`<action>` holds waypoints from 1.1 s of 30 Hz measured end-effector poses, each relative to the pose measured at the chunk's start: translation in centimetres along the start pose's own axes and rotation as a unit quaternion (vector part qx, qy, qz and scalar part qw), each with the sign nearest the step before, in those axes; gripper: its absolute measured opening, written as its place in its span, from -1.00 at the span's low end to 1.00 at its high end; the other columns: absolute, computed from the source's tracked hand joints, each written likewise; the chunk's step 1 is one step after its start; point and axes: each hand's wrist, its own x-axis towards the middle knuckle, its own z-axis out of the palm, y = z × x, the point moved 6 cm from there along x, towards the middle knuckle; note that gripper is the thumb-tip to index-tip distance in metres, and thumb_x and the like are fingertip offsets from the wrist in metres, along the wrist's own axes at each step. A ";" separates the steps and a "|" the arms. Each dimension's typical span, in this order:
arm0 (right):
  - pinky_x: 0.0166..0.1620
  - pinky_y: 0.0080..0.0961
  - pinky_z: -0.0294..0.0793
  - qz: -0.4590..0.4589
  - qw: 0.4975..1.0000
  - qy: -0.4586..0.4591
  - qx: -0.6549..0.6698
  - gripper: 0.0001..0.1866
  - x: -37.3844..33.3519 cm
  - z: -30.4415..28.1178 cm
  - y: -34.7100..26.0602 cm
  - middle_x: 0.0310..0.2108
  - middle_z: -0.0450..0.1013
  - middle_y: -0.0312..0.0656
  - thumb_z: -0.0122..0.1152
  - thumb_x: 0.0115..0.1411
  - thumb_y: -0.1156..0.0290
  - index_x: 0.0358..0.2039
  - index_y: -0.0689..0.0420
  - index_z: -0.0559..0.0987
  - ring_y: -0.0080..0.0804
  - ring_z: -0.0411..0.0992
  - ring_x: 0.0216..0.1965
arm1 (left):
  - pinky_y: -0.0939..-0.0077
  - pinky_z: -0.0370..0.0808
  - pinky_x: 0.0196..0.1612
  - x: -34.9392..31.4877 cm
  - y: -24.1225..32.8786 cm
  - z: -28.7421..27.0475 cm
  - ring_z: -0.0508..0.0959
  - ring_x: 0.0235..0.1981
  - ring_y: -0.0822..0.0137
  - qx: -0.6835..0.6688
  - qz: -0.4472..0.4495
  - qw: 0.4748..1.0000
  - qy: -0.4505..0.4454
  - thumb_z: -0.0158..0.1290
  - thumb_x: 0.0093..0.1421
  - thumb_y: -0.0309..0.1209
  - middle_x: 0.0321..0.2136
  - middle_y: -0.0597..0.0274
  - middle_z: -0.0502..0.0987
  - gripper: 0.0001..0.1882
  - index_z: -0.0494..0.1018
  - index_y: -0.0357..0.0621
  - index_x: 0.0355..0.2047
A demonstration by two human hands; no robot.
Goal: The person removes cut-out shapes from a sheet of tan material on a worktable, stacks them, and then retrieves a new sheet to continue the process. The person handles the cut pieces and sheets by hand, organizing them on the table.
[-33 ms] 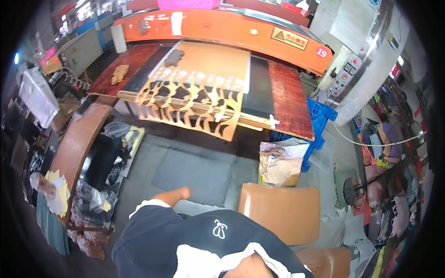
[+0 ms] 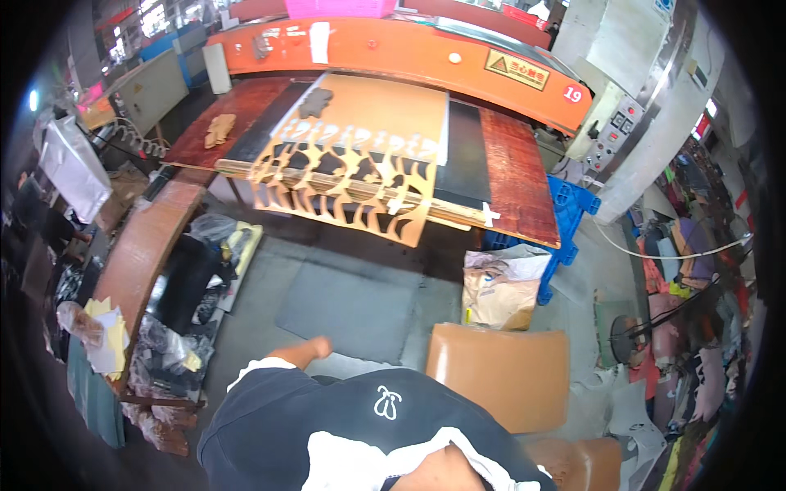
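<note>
My left hand (image 2: 318, 349) is low in the picture, just in front of my torso and above the grey floor. Its fingers cannot be made out, and no object shows in it. My right hand is out of sight. Ahead, a tan sheet (image 2: 409, 98) lies on the bed of an orange press (image 2: 401, 53). Its near part, a lattice of cut-outs (image 2: 348, 209), hangs over the front edge. Pale curved shapes run in a row across the sheet. A grey cut piece (image 2: 315, 102) rests at its far left, and tan cut pieces (image 2: 219, 129) sit on the red-brown board.
A paper sack (image 2: 503, 286) stands by a blue plastic pallet (image 2: 569, 204). Nearer is a brown sheet-like stack (image 2: 499, 376). A brown bench (image 2: 147, 237) with bagged material runs along the left. Coloured scraps (image 2: 671, 311) are piled at right, where a pale hose crosses.
The whole view has shifted slightly to the right. My left hand sits a little lower and more to the left. The sheet and cut pieces lie as before.
</note>
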 end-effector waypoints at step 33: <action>-0.34 -0.44 0.41 -0.491 0.833 0.249 0.051 -0.90 -1.5 -12.2 -79.3 -0.48 0.44 -0.14 0.10 0.12 0.46 -0.34 0.15 0.52 -0.27 0.45 -0.45 | 0.38 0.44 -0.23 -19.3 -39.4 -33.2 0.52 -0.26 0.12 -0.445 -0.049 0.775 0.445 -0.05 0.19 -0.33 -0.28 0.05 0.53 -0.71 0.43 -0.15 -0.11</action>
